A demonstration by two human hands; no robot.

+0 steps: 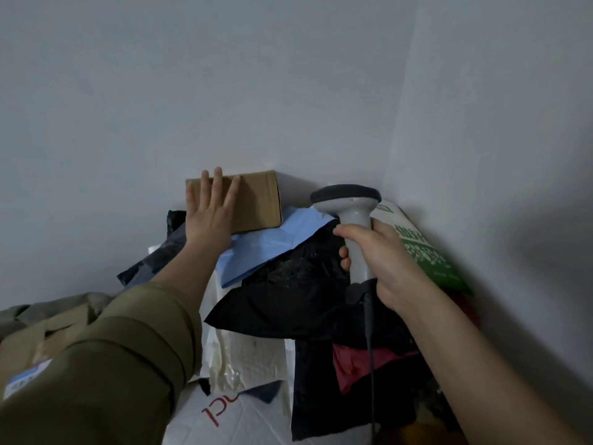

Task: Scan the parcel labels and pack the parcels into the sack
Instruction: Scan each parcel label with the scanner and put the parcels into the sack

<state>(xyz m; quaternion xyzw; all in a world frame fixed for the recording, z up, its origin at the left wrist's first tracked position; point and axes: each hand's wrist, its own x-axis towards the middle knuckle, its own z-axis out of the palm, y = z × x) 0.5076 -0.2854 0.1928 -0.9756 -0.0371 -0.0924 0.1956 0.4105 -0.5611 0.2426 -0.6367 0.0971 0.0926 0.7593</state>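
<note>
Parcels [288, 293] lie heaped in the wall corner, a cardboard box [256, 200] topmost, where the left hand [210, 213] rests flat with straight fingers, likely to take it, while the right hand [382, 261] grips the scanner [348, 200], ready to read labels.

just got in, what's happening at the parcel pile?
A person is working through a heap of parcels piled in a wall corner. The left hand lies flat, fingers straight, on a small cardboard box at the top of the pile. The right hand grips a grey handheld scanner over a black poly bag and a blue mailer. No label shows on the box faces in view, and no sack is identifiable.
</note>
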